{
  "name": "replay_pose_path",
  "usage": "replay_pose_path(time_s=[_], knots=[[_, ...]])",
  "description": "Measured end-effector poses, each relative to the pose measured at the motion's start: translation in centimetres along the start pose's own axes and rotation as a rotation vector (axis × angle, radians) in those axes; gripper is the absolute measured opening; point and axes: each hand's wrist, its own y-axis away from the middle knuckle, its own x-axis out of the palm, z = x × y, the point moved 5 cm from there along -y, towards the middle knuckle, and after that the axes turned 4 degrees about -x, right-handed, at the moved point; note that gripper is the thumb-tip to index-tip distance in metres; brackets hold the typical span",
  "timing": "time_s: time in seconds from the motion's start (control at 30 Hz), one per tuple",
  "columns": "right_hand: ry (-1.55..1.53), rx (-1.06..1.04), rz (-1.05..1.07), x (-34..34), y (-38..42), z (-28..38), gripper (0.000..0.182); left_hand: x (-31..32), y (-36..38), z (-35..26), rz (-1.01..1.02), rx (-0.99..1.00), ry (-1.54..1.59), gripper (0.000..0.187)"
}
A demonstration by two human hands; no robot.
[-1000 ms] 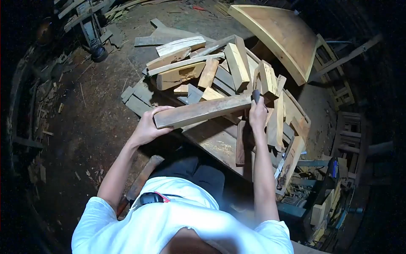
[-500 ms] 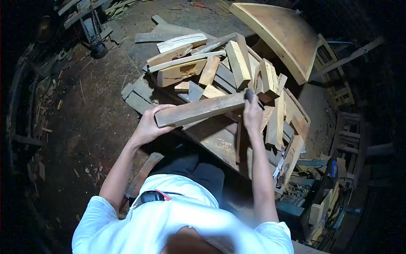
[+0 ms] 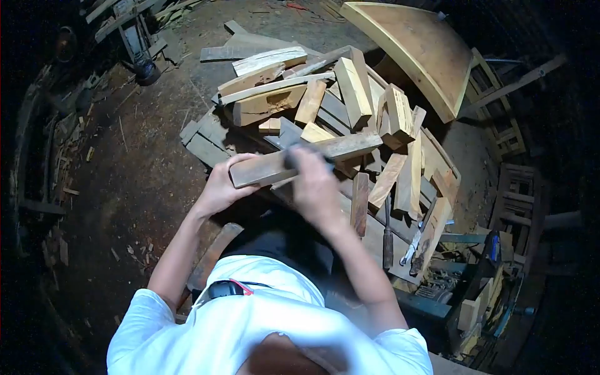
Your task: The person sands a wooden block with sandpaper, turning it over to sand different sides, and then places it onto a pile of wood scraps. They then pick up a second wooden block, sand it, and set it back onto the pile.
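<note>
My left hand (image 3: 222,187) is closed round the near left end of a long squared wooden block (image 3: 262,169). The block's far end reaches over the heap of wood pieces. Partway along the top of the block, my right hand (image 3: 315,187) is closed on a small dark object (image 3: 292,156) that touches the wood. Motion blurs this hand, and the object's kind cannot be made out. A chisel-like tool with a wooden handle (image 3: 387,249) lies to the right of the hand, on the worktop.
Offcuts (image 3: 353,94) are heaped on the low worktop (image 3: 375,240). Behind them stands a large wooden panel (image 3: 419,50). A dark tool box (image 3: 431,306) is at the lower right. Wood scraps litter the dirt floor (image 3: 144,162) on the left.
My right hand has slid the dark object along the block from its far right end toward my left hand. The left hand and the block have barely moved.
</note>
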Motion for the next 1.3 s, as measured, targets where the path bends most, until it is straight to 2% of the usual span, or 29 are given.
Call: replay_pose_path(time_s=[0.03, 0.07, 0.13, 0.2, 0.3, 0.33, 0.43, 0.5, 0.53, 0.57, 0.6, 0.67, 0.73, 0.8, 0.87, 0.97, 1.03, 1.1, 1.13, 1.2, 1.23, 1.27, 1.3], knots=[[0.027, 0.189, 0.056, -0.8, 0.2, -3.6, 0.035, -0.1, -0.1, -0.1, 0.006, 0.026, -0.003, 0.057], [0.079, 0.489, 0.153, -1.8, 0.4, -6.2, 0.034, -0.2, -0.2, -0.3, 0.012, 0.053, -0.008, 0.056], [0.052, 0.529, 0.091, -1.8, 0.5, -7.3, 0.036, -0.3, -0.2, 0.0, -0.001, 0.051, -0.026, 0.056], [0.054, 0.282, 0.023, 0.1, 0.1, -5.0, 0.038, -0.2, -0.4, -0.1, 0.006, 0.056, -0.014, 0.055], [-0.103, -0.019, 0.04, 2.7, -0.4, 4.8, 0.041, -0.1, -0.4, 0.6, 0.001, -0.009, -0.015, 0.054], [-0.141, -0.105, 0.01, 3.2, -0.2, 6.9, 0.042, -0.2, -0.4, 1.0, 0.021, 0.031, 0.087, 0.054], [-0.128, -0.119, 0.042, 1.6, -0.4, 5.8, 0.032, 0.1, -0.1, 0.2, 0.019, 0.032, 0.047, 0.055], [0.054, 0.097, 0.073, -0.2, 0.2, -0.7, 0.038, -0.1, -0.2, 0.1, 0.002, 0.061, -0.011, 0.054], [0.098, 0.208, 0.006, -1.9, 0.5, -4.4, 0.035, 0.0, -0.2, 0.1, -0.001, 0.066, -0.004, 0.054], [-0.048, 0.564, 0.039, -3.3, 1.2, -8.0, 0.032, 0.0, -0.3, 0.0, -0.004, 0.053, 0.026, 0.054], [0.049, 0.537, -0.049, -3.9, 2.4, -11.4, 0.031, 0.0, -0.4, -0.1, -0.005, 0.04, 0.053, 0.054], [0.139, 0.523, -0.076, -3.8, 2.9, -11.6, 0.031, -0.2, -0.7, -0.1, 0.0, 0.057, 0.04, 0.054], [0.054, 0.481, 0.03, -2.7, 1.3, -6.1, 0.031, -0.2, -1.1, -0.3, 0.001, 0.072, 0.023, 0.054], [-0.005, 0.05, -0.051, -0.1, 0.8, 0.6, 0.036, -0.2, -1.0, -0.4, 0.004, 0.044, -0.002, 0.054], [-0.052, -0.12, -0.036, 1.7, 1.3, 6.3, 0.04, -0.2, -1.0, 0.0, 0.009, 0.036, 0.005, 0.054], [-0.043, -0.067, 0.004, 0.3, 1.7, 5.0, 0.043, -0.2, -1.1, 0.0, 0.005, 0.03, -0.002, 0.054], [0.069, 0.06, -0.018, -1.3, 1.9, 0.7, 0.045, 0.0, -1.4, 0.3, -0.009, 0.06, -0.013, 0.055], [0.142, 0.46, -0.001, -3.2, 2.9, -5.0, 0.038, 0.0, -1.5, -0.5, 0.0, 0.062, -0.012, 0.055], [0.161, 0.432, -0.055, -3.8, 2.7, -6.3, 0.035, 0.0, -1.6, -0.7, 0.01, 0.057, -0.02, 0.054], [0.204, 0.388, -0.021, -2.9, 2.6, -5.2, 0.036, 0.0, -1.7, -0.6, 0.016, 0.06, -0.011, 0.054], [0.095, 0.284, 0.011, -2.6, 1.6, -2.9, 0.036, 0.0, -1.9, -0.6, 0.021, 0.06, -0.004, 0.054], [0.122, 0.138, 0.034, -1.2, 1.2, -0.8, 0.037, 0.0, -1.9, -0.7, 0.023, 0.062, -0.008, 0.054], [0.15, -0.039, -0.049, 0.1, 1.4, 1.8, 0.037, 0.0, -1.8, -0.7, 0.027, 0.037, -0.011, 0.054]])
